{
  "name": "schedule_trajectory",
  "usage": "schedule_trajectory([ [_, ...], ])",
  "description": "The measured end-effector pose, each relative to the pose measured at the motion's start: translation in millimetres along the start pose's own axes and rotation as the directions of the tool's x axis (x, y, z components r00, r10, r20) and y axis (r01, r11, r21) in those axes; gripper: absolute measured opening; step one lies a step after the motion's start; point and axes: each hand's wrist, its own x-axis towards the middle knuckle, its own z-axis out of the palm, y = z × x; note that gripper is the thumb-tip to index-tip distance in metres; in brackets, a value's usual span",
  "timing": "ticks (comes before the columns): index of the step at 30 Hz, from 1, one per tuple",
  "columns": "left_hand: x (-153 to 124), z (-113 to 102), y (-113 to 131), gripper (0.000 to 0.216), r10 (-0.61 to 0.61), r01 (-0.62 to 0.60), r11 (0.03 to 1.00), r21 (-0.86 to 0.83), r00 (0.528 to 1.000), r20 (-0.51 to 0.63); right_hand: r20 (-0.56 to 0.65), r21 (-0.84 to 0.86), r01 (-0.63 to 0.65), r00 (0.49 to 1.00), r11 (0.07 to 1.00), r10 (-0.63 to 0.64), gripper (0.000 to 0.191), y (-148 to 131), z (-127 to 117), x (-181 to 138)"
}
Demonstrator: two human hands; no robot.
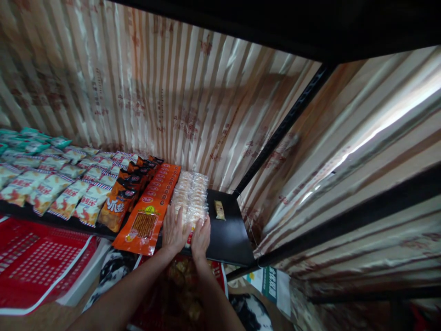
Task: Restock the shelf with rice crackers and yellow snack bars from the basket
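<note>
A: How far were we with the work?

B: To the far left of our grip, the green packets [32,140] and the white snack bags [48,188] already lay in close rows, so we judged that side as done. Nearer came the orange-and-black bags [117,204], then the large orange packet [148,216], flat, just beside our left hand [174,231].

A: And in the grip itself?

B: There was the clear pack [191,193], on the black shelf [230,234]. Our left hand and our right hand [200,238] touched its near end, with the fingers stretched and not clenched; whether they grasped or only pressed, we could not tell. We judged this pack not yet finished, with both hands on it. To the right of the grip lay one small yellow packet [219,210], apart.

A: Which containers did we have?

B: Below and left of the grip was a red basket [48,243], whose contents we could not make out. Under the grip, a second red basket [217,271] held golden things [184,274], too dark to name. The clear pack itself contained pale round pieces in two columns.
</note>
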Motion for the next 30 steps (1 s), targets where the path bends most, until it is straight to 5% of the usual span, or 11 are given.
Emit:
schedule_trajectory([
  [30, -0.6, 5.9, -3.7, 0.059, 0.042, -0.042, 0.999, -0.014, 0.999, -0.025, -0.006, -0.008, 0.014, 1.000, 1.000, -0.014, 0.062, 1.0, 2.1, -1.7],
])
